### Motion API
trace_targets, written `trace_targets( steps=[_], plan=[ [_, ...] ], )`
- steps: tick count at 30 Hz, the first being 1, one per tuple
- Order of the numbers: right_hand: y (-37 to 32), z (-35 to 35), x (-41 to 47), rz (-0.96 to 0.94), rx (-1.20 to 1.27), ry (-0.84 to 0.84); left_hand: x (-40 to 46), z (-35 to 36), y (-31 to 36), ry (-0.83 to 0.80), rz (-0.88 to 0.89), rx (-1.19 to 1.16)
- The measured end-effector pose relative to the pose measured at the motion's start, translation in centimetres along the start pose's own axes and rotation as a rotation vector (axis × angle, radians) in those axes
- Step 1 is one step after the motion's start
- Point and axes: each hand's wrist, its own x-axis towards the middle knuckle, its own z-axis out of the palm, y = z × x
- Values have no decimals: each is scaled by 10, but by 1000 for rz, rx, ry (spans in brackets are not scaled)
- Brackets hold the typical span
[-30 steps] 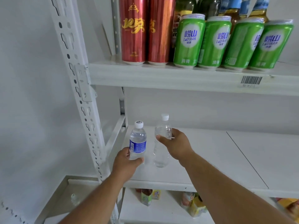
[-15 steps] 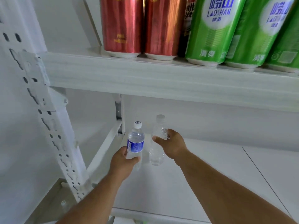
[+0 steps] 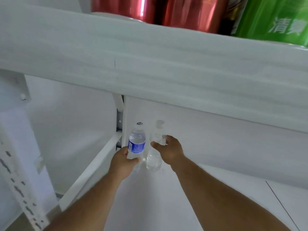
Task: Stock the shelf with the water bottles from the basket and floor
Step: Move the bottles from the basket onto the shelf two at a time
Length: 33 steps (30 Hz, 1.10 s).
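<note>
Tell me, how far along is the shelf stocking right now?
Nothing stands stocked on its own yet. In hand: the left hand grips the blue-labelled water bottle and the right hand the clear unlabelled bottle, both upright at the back left corner of the white shelf. Left: letting go. The basket and floor are out of view.

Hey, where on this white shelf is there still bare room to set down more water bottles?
The white shelf board is bare right of the unlabelled clear bottle in the right hand, and in front of both hands. The back left corner is crowded: the blue-labelled water bottle in the left hand stands by the white upright post.
</note>
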Motion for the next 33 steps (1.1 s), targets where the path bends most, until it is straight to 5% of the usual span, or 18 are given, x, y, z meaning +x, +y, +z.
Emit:
trace_targets(
  steps=[16,27,33],
  plan=[
    [12,19,40,41,5,23,55,15,-8,-27,42,61],
    [3,7,8,136,-50,-25,8,0,14,1,-39,202],
    [-12,-3,-68,153,-285,-107,-64,-39,38,-180,29,672]
  ],
)
